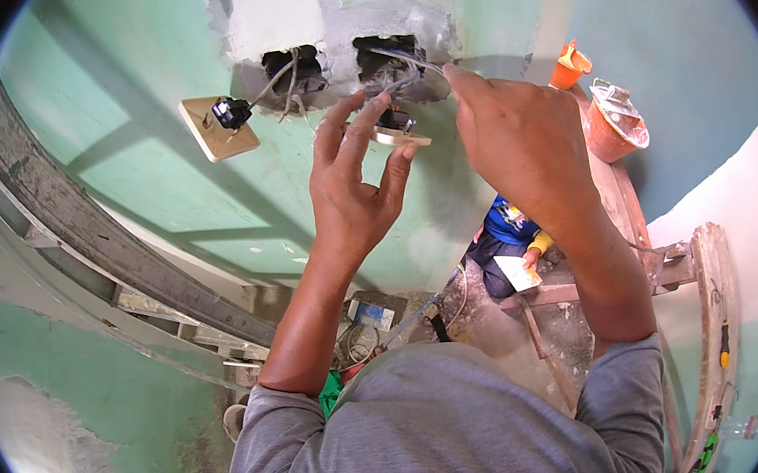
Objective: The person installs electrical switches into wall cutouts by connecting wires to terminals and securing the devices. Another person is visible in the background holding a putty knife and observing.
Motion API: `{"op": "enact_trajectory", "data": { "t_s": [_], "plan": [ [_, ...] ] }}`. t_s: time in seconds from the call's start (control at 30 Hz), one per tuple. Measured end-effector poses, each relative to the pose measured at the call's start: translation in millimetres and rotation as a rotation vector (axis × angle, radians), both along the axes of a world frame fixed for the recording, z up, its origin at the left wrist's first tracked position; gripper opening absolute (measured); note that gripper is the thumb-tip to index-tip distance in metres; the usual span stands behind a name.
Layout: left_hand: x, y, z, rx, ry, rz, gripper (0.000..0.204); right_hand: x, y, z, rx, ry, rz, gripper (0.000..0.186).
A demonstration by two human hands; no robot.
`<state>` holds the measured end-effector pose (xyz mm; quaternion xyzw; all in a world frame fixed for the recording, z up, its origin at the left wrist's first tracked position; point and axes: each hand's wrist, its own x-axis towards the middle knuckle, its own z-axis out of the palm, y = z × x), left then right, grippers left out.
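Note:
My left hand (352, 176) grips a cream wall plate (420, 140) with a dark electrical module on its back, thumb below and fingers above. My right hand (517, 143) is raised beside it, fingers closed on a grey wire (416, 60) that comes out of the right wall hole (370, 64); its fingertips are partly hidden. Left of it is a second hole (311, 68) with loose wires sticking out. From that hole a second cream plate (235, 144) with a black socket module (231, 113) hangs by its wire against the green wall.
A wooden ladder (30, 167) leans at left. An orange bucket (609, 143) and an orange cup (570, 65) stand on a plank at right. Below, a person in a blue shirt (507, 223) holds a white card (518, 272). A blue-and-white box (371, 315) lies on the floor.

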<state>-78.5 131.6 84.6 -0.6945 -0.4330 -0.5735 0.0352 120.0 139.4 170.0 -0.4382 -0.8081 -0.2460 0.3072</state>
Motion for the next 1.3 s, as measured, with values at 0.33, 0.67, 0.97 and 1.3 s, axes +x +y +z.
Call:
{"op": "enact_trajectory", "data": {
  "t_s": [0.33,0.67,0.97,1.3],
  "plan": [
    [-2,5,-3,0.045,0.017,-0.008,0.058,-8,-7,4,0.035,-0.088,-0.052,0.024],
    [-3,4,-2,0.004,0.008,-0.024,0.057,-13,-10,3,0.043,-0.154,-0.142,0.023],
    [-4,4,0,0.004,0.03,-0.039,0.057,-20,-5,1,-0.022,-0.088,-0.043,0.022],
    [-9,4,0,0.005,0.059,-0.027,0.058,-26,29,-7,-0.059,0.012,0.058,0.039]
  ]
}}
